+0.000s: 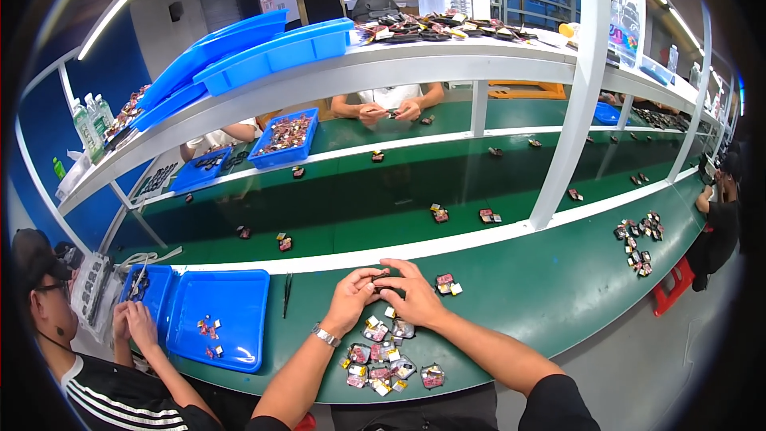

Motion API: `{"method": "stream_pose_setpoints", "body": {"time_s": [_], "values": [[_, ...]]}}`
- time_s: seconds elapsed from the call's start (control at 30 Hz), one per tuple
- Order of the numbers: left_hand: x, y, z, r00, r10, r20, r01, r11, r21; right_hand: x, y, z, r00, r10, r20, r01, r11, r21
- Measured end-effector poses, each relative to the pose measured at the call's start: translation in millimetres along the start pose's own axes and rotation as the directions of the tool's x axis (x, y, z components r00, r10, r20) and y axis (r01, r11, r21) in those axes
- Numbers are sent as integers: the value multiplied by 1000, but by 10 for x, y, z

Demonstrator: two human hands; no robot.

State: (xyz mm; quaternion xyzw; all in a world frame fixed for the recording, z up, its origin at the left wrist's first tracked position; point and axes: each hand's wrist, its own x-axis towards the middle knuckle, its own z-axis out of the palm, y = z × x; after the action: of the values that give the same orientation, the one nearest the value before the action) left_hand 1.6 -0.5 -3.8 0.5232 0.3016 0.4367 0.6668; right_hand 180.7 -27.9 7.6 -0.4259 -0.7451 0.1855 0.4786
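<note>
One L hand (pixel 346 303): half-curling, pinching dark part (pixel 383 278).
R hand (pixel 416 297): half-curling, gripping same part.
Parts pile (pixel 380 353): lying nr hands, body side.

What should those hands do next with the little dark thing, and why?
Maybe turn the small dark part a little: the left hand and right hand both hold it and cover much of it, so its sides are hard to see.

No text reads clearly, even on the large bottle (pixel 625 20).
</note>
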Motion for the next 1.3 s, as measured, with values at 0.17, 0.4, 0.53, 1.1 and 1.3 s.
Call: {"method": "stream_pose_setpoints", "body": {"time_s": [0.17,0.4,0.53,1.1,1.3], "values": [[-5,-13,10,999,-49,10,50,995,-88,32,-83,-33,991,-69,-112,61,995,-76],[-9,6,-12,997,-72,21,74,990,-120,69,-117,-59,979,-166,-120,156,984,-89],[-11,30,-2,996,-86,33,90,988,-123,74,-83,-107,984,-157,-85,152,986,-65],[-3,-36,60,993,-51,-107,58,996,65,14,-49,23,983,-86,-163,77,995,-60],[-16,-17,89,997,-47,-69,50,997,53,-4,-71,42,981,-84,-175,52,983,-178]]}}
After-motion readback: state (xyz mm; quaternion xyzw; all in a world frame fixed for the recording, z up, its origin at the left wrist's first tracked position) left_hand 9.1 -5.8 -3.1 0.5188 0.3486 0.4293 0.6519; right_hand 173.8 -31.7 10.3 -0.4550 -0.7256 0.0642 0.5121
